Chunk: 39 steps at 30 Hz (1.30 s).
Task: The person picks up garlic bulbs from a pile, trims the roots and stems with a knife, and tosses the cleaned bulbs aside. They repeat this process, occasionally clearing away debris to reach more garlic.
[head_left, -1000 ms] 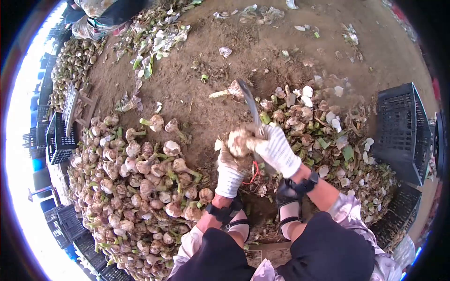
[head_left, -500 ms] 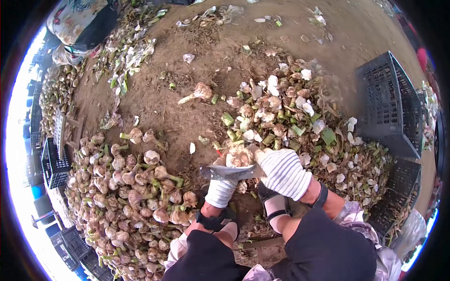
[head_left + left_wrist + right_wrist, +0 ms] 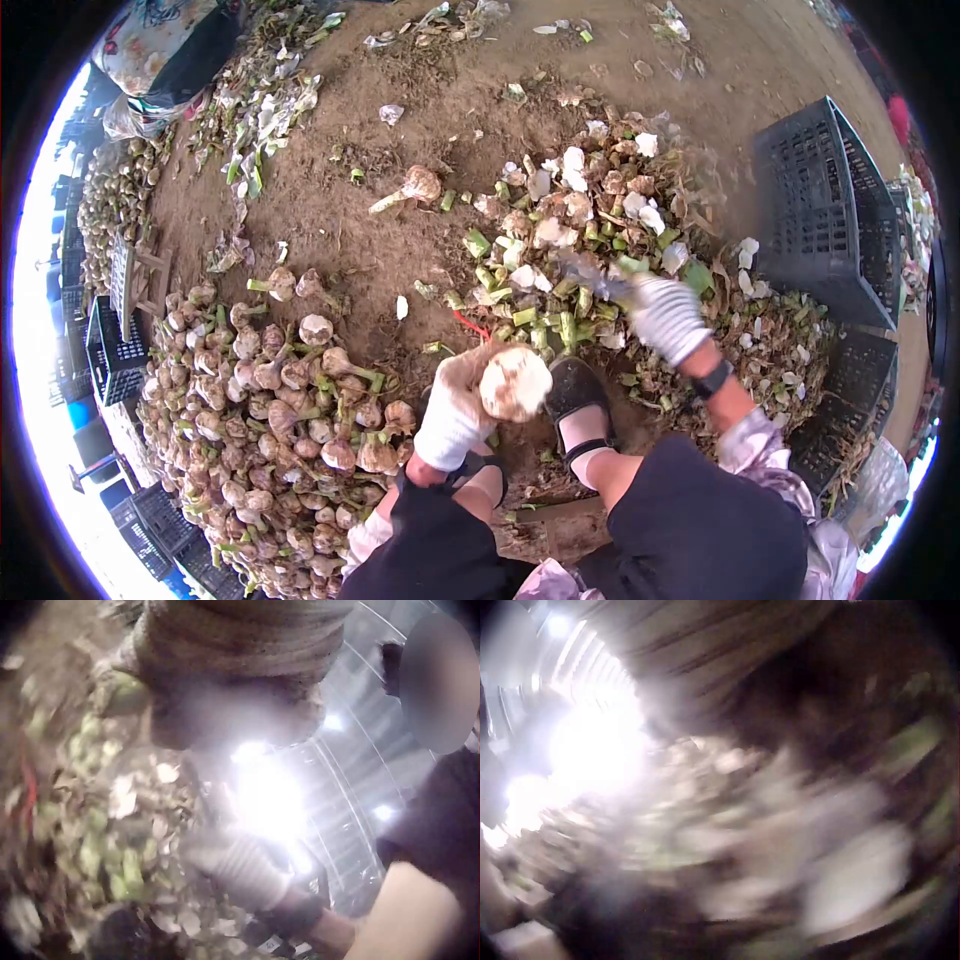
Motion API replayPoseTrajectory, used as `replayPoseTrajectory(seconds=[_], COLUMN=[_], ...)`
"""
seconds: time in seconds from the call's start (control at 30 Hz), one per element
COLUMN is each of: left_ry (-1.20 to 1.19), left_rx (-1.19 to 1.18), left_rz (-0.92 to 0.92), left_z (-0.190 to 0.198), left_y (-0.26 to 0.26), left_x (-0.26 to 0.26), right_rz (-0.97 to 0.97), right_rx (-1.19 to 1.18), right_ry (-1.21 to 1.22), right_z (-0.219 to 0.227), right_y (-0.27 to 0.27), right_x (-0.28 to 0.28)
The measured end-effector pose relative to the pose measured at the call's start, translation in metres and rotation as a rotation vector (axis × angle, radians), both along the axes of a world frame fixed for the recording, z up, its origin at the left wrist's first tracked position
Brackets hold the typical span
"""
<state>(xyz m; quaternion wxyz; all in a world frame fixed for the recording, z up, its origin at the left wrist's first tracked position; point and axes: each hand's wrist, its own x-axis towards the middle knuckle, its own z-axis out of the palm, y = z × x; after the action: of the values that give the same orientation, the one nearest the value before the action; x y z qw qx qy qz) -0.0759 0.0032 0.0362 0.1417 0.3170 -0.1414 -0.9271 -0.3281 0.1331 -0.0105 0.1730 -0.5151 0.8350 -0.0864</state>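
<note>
In the head view my left hand (image 3: pixel 452 405), in a white knit glove, grips a garlic bulb (image 3: pixel 516 383) with a pale, trimmed face turned up. My right hand (image 3: pixel 668 318), in a striped glove, holds a curved knife (image 3: pixel 590 277) by its handle, which the fingers hide. The blade is blurred and overlaps the heap of cut stalks (image 3: pixel 560 325). In the left wrist view the right glove (image 3: pixel 244 870) shows below the left hand (image 3: pixel 240 667). The right wrist view is heavily blurred under the glove (image 3: pixel 705 637).
A big pile of untrimmed garlic (image 3: pixel 270 430) lies to the left. One garlic with its stalk (image 3: pixel 415 185) lies alone on the soil ahead. Black plastic crates (image 3: pixel 820 210) stand at the right. A small wooden stool (image 3: pixel 140 285) is at the left; my shoe (image 3: pixel 575 395) is close below the hands.
The knife was at the bulb half a second ago; the right hand has since swung it up and right over the trimmings. The left hand has lowered slightly, still gripping the bulb.
</note>
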Motion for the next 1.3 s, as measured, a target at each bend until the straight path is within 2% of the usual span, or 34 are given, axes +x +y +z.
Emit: replayPoseTrajectory(seconds=[0.07, 0.1, 0.13, 0.17, 0.2, 0.23, 0.27, 0.33, 0.37, 0.4, 0.47, 0.5, 0.53, 0.6, 0.63, 0.67, 0.73, 0.77, 0.8, 0.87, 0.9, 0.93, 1.0, 1.07, 1.1, 1.13, 1.2, 1.27, 1.3], left_ry=[-0.336, -0.374, -0.404, -0.440, -0.524, -0.585, -0.561, -0.718, -0.805, -0.823, -0.824, -0.874, -0.510, -0.450, -0.465, -0.460, -0.455, -0.491, -0.551, -0.725, -0.739, -0.753, -0.690, -0.514, -0.468, -0.429, -0.742, -1.249, -1.198], left_rx=[-0.616, -0.933, -1.035, -1.137, -1.433, -1.762, -1.821, -2.044, -2.162, -2.205, -1.868, -1.666, -1.084, -0.599, -0.802, -0.791, -0.770, -0.690, -0.918, -1.708, -1.714, -1.718, -1.387, -0.725, -0.873, -0.782, -1.166, -1.678, -1.372], left_rz=[-0.138, -0.248, -0.207, -0.163, -0.253, -0.285, -0.447, -0.516, -0.348, -0.165, 0.274, 0.167, 0.211, -0.146, -0.081, -0.062, -0.025, -0.027, -0.094, -0.054, -0.150, -0.247, -0.227, 0.022, 0.138, 0.256, 0.138, -0.029, 0.325], left_z=[0.015, 0.010, -0.013, -0.034, -0.046, -0.028, -0.024, -0.018, -0.012, -0.003, -0.009, -0.014, -0.042, -0.066, -0.063, -0.060, -0.046, -0.045, -0.044, -0.069, -0.074, -0.069, -0.057, -0.025, -0.026, -0.018, -0.032, -0.013, -0.025], left_y=[0.000, -0.005, -0.002, 0.002, 0.003, 0.000, -0.003, -0.006, -0.011, -0.018, -0.021, -0.023, -0.022, -0.011, -0.005, -0.007, -0.014, -0.016, -0.019, -0.021, -0.020, -0.020, -0.021, -0.031, -0.036, -0.040, -0.055, -0.075, -0.088], left_x=[-0.006, -0.011, -0.015, -0.020, -0.017, -0.023, -0.024, -0.023, -0.024, -0.018, -0.009, -0.001, 0.000, 0.002, -0.003, -0.005, -0.005, -0.002, 0.002, 0.011, 0.016, 0.017, 0.017, 0.004, 0.008, 0.010, 0.041, 0.071, 0.115], right_rz=[-0.232, -0.280, -0.315, -0.272, -0.287, -0.185, -0.202, -0.254, -0.414, -0.497, -0.701, -0.765, -0.757, -0.740, -0.513, -0.381, -0.253, -0.200, -0.162, 0.120, 0.211, 0.272, 0.287, 0.110, 0.078, 0.040, -0.011, -0.039, -0.058], right_rx=[-0.036, -0.071, -0.122, -0.164, -0.283, -0.187, -0.173, -0.222, -0.260, -0.275, -0.300, -0.280, -0.240, -0.167, -0.103, -0.096, -0.306, -0.092, -0.154, -0.131, -0.135, -0.078, -0.102, -0.040, 0.099, 0.239, 0.176, -0.029, -0.112], right_ry=[-0.098, -0.245, -0.380, -0.526, -0.845, -0.921, -1.114, -1.223, -1.416, -1.426, -1.518, -1.505, -1.538, -1.603, -1.396, -1.172, -1.026, -0.816, -0.839, -0.518, -0.371, -0.340, -0.364, -0.519, -0.469, -0.414, -0.450, -0.490, -0.475], right_z=[0.013, 0.017, 0.027, 0.047, 0.044, 0.038, 0.035, 0.035, 0.024, 0.025, 0.010, 0.003, 0.005, 0.011, 0.009, -0.006, -0.016, 0.015, 0.014, 0.040, 0.052, 0.054, 0.031, 0.014, 0.008, 0.004, 0.007, 0.026, 0.031], right_y=[0.025, 0.031, 0.019, 0.001, -0.011, -0.021, -0.030, -0.044, -0.052, -0.054, -0.052, -0.050, -0.051, -0.055, -0.052, -0.050, -0.049, -0.057, -0.053, -0.064, -0.073, -0.081, -0.085, -0.066, -0.055, -0.046, -0.044, -0.078, -0.102], right_x=[-0.017, -0.008, 0.004, 0.025, 0.045, 0.058, 0.074, 0.090, 0.095, 0.092, 0.086, 0.086, 0.091, 0.103, 0.102, 0.104, 0.100, 0.086, 0.080, 0.075, 0.078, 0.079, 0.074, 0.063, 0.053, 0.046, 0.041, 0.046, 0.050])
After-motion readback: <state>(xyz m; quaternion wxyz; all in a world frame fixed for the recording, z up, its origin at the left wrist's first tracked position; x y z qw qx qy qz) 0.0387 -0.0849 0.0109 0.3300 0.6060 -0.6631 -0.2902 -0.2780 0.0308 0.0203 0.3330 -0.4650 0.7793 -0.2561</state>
